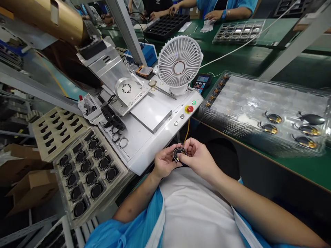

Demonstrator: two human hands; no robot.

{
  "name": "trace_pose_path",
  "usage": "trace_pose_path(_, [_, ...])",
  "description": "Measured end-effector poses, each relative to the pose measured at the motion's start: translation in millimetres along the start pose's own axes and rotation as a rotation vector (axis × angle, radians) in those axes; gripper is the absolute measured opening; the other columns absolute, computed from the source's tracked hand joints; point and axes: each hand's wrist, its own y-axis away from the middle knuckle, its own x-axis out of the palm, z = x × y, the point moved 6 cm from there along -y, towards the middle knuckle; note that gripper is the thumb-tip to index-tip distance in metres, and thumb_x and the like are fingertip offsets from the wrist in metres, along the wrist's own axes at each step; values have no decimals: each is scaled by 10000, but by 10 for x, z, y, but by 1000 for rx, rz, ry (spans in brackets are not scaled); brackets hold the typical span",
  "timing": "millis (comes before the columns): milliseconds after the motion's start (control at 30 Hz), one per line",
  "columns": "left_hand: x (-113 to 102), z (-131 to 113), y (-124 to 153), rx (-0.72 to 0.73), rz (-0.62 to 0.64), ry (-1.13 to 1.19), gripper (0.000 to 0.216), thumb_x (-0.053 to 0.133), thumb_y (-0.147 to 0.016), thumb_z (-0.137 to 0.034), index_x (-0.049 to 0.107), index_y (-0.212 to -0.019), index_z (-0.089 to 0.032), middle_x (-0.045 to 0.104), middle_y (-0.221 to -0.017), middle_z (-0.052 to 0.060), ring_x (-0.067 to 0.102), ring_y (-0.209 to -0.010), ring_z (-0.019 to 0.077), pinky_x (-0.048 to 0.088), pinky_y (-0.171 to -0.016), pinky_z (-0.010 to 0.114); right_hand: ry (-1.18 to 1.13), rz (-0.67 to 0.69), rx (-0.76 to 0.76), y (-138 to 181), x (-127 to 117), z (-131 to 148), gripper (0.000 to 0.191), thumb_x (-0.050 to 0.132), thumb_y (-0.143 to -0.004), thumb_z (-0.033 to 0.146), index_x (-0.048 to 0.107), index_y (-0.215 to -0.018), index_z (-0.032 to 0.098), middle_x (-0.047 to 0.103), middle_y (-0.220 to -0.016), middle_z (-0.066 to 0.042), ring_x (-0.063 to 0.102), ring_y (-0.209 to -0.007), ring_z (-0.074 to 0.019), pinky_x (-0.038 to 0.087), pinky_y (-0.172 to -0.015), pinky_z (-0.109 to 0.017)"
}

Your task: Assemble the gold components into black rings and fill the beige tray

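Observation:
Close to my body, just in front of the white machine's front edge, both hands pinch one small round black speaker part (179,153) with a gold-coloured rim. My left hand (164,162) grips its left side with thumb and fingers closed. My right hand (198,157) holds its right side, fingers curled over the top. The part's underside is hidden by my fingers.
A white machine (155,120) with a red stop button (190,109) and a small fan (179,63) stands ahead. A tray of round black parts (86,172) lies at the left. A clear tray (266,110) with several finished pieces sits on the green bench (305,165) at the right. Other people's hands (214,14) work at the far side.

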Motion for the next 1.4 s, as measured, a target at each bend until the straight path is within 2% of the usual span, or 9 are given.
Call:
trace_pose_path(167, [7,-46,-9,42,5,-6,654,913,-700,-116,713,-1287,-324,740,-1304,69,736,-1161,260,633,-983,384,80,-10,-26,0,19,35,291,720,-612,245,460,-742,229,530,-598,78,490,-518,-93,377,-452,-195])
trace_pose_path(433, [-8,-38,-4,41,-18,-32,623,927,-703,-182,724,-1269,-342,746,-1286,62,729,-1174,260,630,-994,383,99,8,-12,-21,27,0,309,710,-620,273,431,-748,239,561,-605,66,515,-519,-104,403,-452,-204])
trace_pose_path(700, [-55,13,-3,-43,-85,-37,625,976,-617,-224,764,-1196,-327,768,-1232,73,754,-1110,292,652,-954,422,50,15,-2,-56,16,-95,342,740,-616,256,434,-768,237,623,-683,46,535,-549,-107,429,-481,-214])
trace_pose_path(833, [-33,-28,-20,22,-71,-48,648,967,-632,-190,747,-1227,-322,766,-1236,72,761,-1097,265,656,-933,363,-55,39,62,-100,8,-169,426,810,-605,296,425,-779,236,606,-632,64,561,-520,-111,448,-467,-210])
trace_pose_path(933, [-25,-46,-13,63,-97,-42,622,961,-646,-175,753,-1212,-325,772,-1228,62,770,-1075,239,653,-931,328,15,75,165,-121,-47,-222,499,910,-572,365,492,-800,217,623,-589,51,571,-487,-121,456,-422,-203])
trace_pose_path(1033, [-23,-32,11,63,-123,-59,575,957,-659,-201,766,-1183,-343,770,-1232,56,771,-1073,250,657,-930,360,107,140,218,-128,-96,-254,501,949,-575,461,562,-729,183,649,-561,0,571,-470,-119,454,-392,-191])
trace_pose_path(1167, [-22,-11,35,57,-107,-131,630,956,-642,-157,754,-1208,-346,761,-1245,62,758,-1103,275,646,-967,406,-4,141,223,-140,-112,-330,574,973,-535,503,498,-612,190,612,-489,11,528,-407,-98,467,-379,-192])
trace_pose_path(1300, [-45,-37,49,98,-92,-223,630,952,-647,-161,751,-1220,-329,768,-1223,79,770,-1074,280,653,-953,413,-86,141,209,-128,-27,-411,604,971,-519,528,473,-600,198,623,-490,6,519,-374,-104,457,-348,-201])
trace_pose_path(1400, [-103,-71,51,101,-149,-231,569,928,-708,-227,746,-1242,-303,767,-1234,94,777,-1055,274,655,-939,401,-83,121,149,-165,50,-374,590,962,-538,544,490,-623,199,638,-513,5,538,-384,-112,492,-371,-221])
